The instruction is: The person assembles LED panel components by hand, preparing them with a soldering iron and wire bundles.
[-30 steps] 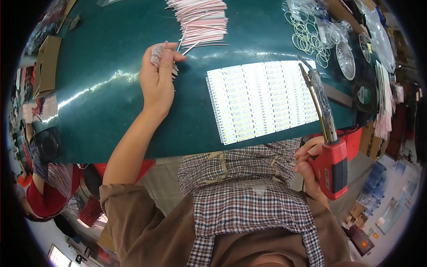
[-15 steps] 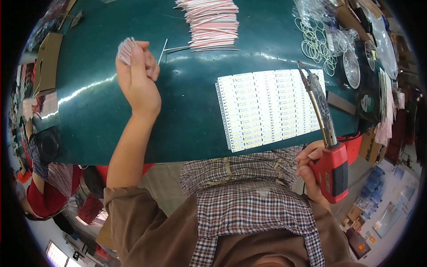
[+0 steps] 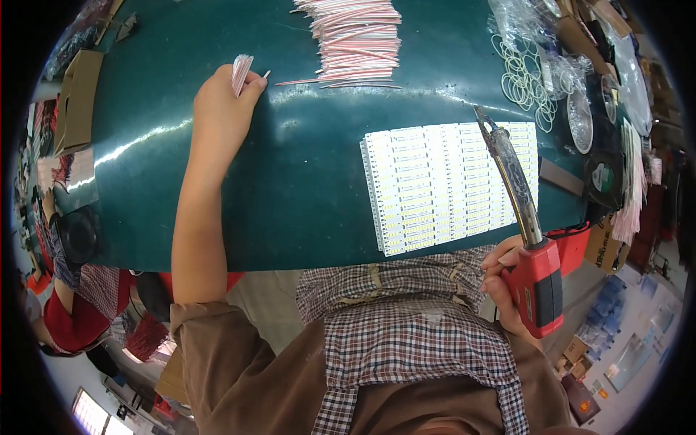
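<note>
My left hand (image 3: 221,105) is closed around a small bundle of thin red-and-white wires (image 3: 241,71) above the green tabletop. A short white wire end (image 3: 266,74) sticks out by its fingertips. To its right lies a large pile of the same wires (image 3: 359,47), one loose wire (image 3: 296,83) reaching toward the hand. My right hand (image 3: 502,279) grips a red and black soldering gun (image 3: 540,286) near the table's front edge. Its metal barrel points up and away, with the tip over a white panel of LED circuit boards (image 3: 442,188).
Pale green rubber bands (image 3: 523,80) and clear plastic bags (image 3: 515,22) lie at the far right. A dark reel (image 3: 602,177) stands near the right edge. At left are a cardboard box (image 3: 78,101) and another person's red sleeve (image 3: 69,308).
My left hand has turned and shifted slightly right, its fingers now by the loose white wire. The soldering gun moved slightly left and down. The view shifted a little.
</note>
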Demonstrator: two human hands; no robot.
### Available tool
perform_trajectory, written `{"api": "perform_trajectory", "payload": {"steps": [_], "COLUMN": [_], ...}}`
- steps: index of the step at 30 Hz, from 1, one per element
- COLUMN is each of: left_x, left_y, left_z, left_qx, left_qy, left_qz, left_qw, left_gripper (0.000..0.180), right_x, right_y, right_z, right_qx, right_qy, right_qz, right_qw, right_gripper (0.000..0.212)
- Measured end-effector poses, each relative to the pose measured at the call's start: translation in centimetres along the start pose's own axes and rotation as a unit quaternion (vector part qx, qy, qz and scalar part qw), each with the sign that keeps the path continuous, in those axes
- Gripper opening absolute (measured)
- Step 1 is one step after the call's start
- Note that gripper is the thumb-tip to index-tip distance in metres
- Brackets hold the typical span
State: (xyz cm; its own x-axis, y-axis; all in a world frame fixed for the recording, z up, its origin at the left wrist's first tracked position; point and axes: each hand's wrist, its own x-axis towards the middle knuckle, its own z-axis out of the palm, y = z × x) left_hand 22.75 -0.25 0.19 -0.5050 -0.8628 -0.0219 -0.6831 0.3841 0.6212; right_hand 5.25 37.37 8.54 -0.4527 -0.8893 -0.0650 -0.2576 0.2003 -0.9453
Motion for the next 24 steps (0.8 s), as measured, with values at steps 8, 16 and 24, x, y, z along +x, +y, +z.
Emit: {"api": "perform_trajectory", "payload": {"steps": [8, 16, 24], "left_x": [-1.6, -6.1, -6.3], "left_y": [1.2, 7.0, 7.2], "left_z": [-0.8, -0.3, 1.7], "left_qx": [0.157, -0.192, -0.159], "left_qy": [0.093, -0.185, -0.148], "left_qz": [0.129, 0.046, 0.066], "left_qw": [0.975, 0.963, 0.974], "left_gripper": [0.028, 0.014, 0.016], "right_x": [1.0, -1.3, 0.9], "right_y": [-2.0, -0.8, -0.5], "right_z": [1.0, -0.1, 2.9], "right_qx": [0.063, 0.181, -0.093], "right_qy": [0.028, -0.035, 0.008], "right_qz": [0.038, 0.130, 0.105], "right_qw": [0.997, 0.974, 0.990], "right_gripper": [0.038, 0.068, 0.028]}}
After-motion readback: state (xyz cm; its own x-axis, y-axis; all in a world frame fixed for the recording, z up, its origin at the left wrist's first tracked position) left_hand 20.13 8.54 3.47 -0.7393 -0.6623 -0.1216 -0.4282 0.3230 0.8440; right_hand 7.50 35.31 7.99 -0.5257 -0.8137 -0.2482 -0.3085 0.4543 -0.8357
